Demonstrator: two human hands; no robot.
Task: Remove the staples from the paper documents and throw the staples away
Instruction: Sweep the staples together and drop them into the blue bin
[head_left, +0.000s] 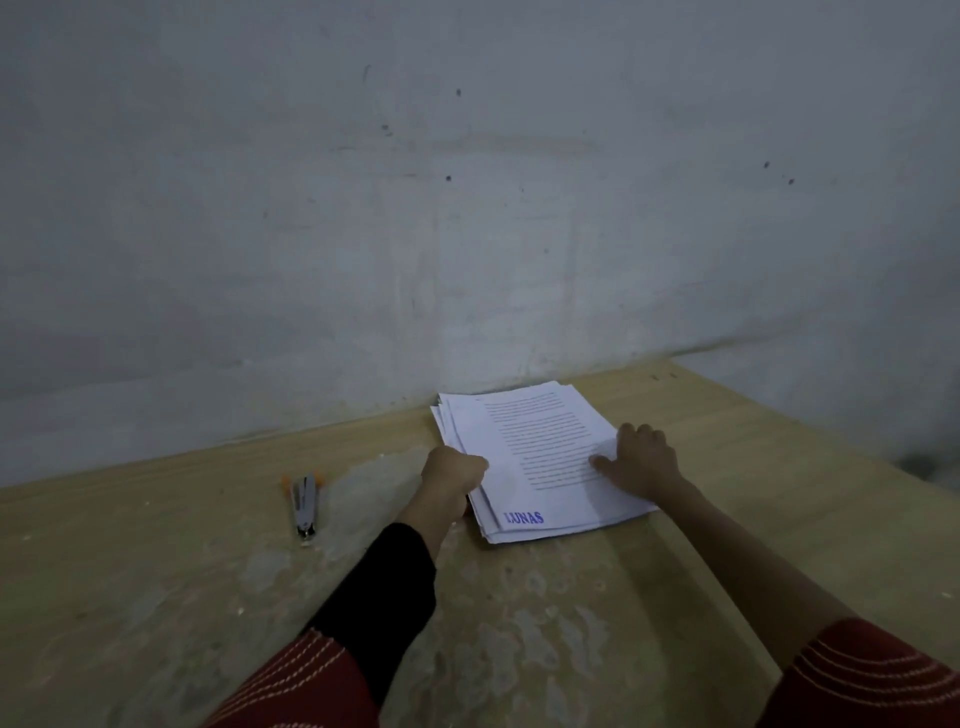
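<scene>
Head view: paper stack (540, 467) on table (208, 571).
Left hand (453, 475): curled, gripping stack's left edge.
Right hand (644, 460): flat, pressing top sheet.

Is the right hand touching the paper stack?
Touching. The head view shows the right hand resting flat on the paper stack, fingers over its right edge.

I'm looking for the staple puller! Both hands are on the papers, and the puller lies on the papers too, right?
Not quite. The head view shows the staple puller on the table, left of the papers and apart from them. The left hand and right hand are on the papers, as you said.
</scene>
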